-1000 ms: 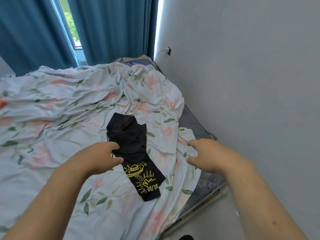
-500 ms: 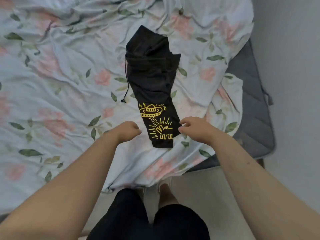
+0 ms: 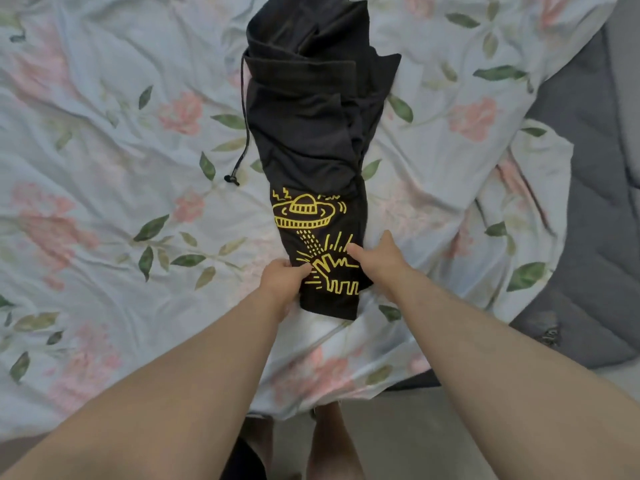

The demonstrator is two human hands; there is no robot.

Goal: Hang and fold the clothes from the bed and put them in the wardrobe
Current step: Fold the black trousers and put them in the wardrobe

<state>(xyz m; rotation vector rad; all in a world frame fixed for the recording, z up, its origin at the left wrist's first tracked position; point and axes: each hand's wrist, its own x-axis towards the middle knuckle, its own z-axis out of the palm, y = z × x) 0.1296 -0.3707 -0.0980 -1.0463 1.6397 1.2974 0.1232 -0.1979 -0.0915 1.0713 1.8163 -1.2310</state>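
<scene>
Bed: a floral sheet (image 3: 145, 188), pale blue with pink flowers and green leaves, lies rumpled across it; a grey mattress (image 3: 595, 237) shows bare at the right edge.
On the bed: one black garment (image 3: 311, 126), folded into a long narrow strip running from the far edge toward the near side, right of centre.
Garment detail: a yellow line print (image 3: 311, 237) of a saucer and a figure sits on its near end; a black drawstring (image 3: 242, 133) trails off its left edge onto the sheet and ends in a knot.
Left hand (image 3: 282, 282): reaches in from the near left, fingers closed on the near left edge of the garment, thumb on top beside the print.
Right hand (image 3: 377, 258): reaches in from the near right and lies on the garment's near right edge, fingers extended and loosely spread, pressing flat; I cannot tell if it grips any cloth.
Arms: both bare forearms stretch forward, converging on the garment's near end.
Below: the person's legs and grey floor (image 3: 415, 438) at the near edge.
</scene>
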